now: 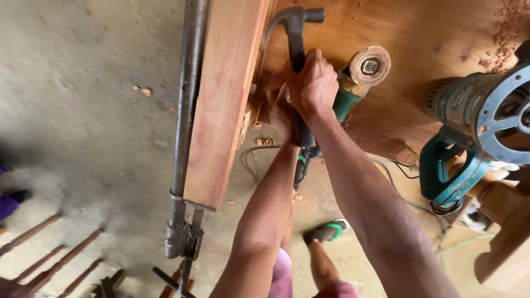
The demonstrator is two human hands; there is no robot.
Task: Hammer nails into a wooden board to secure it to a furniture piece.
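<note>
My right hand (312, 83) is closed around the handle of a dark claw hammer (295, 25), whose head points up beside the end of a reddish wooden plank (226, 99). My left hand (280, 115) sits just below it, partly hidden by the right hand and pressed against the dark body of an angle grinder (349, 99). Whether its fingers wrap that body is unclear. The grinder has a green neck and a dusty round sanding disc (370, 66) facing up, and lies on a plywood surface (419, 27).
A long metal bar clamp (186, 121) runs along the plank's left side. A teal power saw (475, 116) rests at right with cables (406, 171) trailing. Wood shavings (505, 33) lie top right. My foot in a green sandal (327, 232) stands on concrete; turned wooden spindles (44, 259) lie lower left.
</note>
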